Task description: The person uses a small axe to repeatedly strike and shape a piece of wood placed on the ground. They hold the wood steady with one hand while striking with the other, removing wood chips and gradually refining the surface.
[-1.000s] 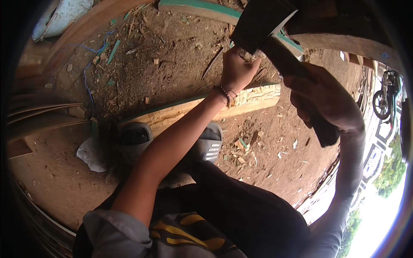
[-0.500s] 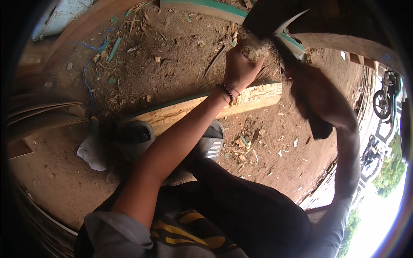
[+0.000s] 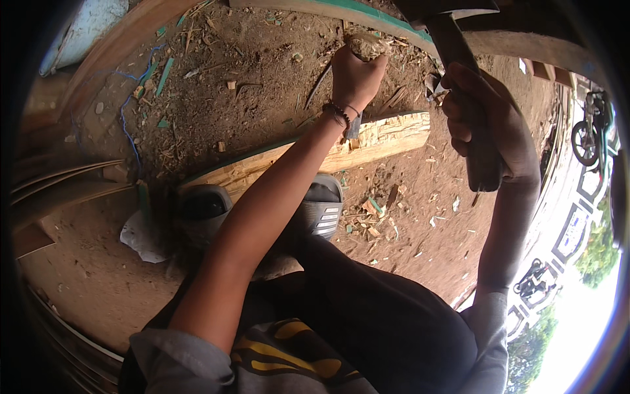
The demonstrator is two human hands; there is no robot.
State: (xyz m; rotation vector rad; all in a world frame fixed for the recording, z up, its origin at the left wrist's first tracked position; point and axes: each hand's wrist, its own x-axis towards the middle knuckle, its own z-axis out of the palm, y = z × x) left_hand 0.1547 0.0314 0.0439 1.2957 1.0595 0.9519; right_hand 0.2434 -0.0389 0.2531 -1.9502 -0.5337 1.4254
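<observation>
Chiselling a wooden plank (image 3: 367, 141) on the dirt ground (image 3: 262, 72): a striking step, judged from the pose. Left hand (image 3: 354, 75) wrapped around a chisel (image 3: 362, 49), fingers pressed together around its wooden handle, frayed top showing above the fist, blade end seemingly down at the plank just below the wrist with its beaded bracelet. Right hand (image 3: 489, 128) raised to the side and above, fingers clenched tight on the dark handle of a hammer (image 3: 459, 52), head up at the top edge of the view and well apart from the chisel top. Plank lying across the ground, near end pale and freshly split, green edge along its far side, pinned under a foot in a grey sandal (image 3: 321, 210). Next move, by judgement: a square blow onto the chisel top, with the chisel kept steady and the left knuckles clear of the hammer's path; a glancing hit could skid off the frayed end. Wood chips (image 3: 374, 217) scattered beside the sandal. No containers in view, so nothing to report held in any.
</observation>
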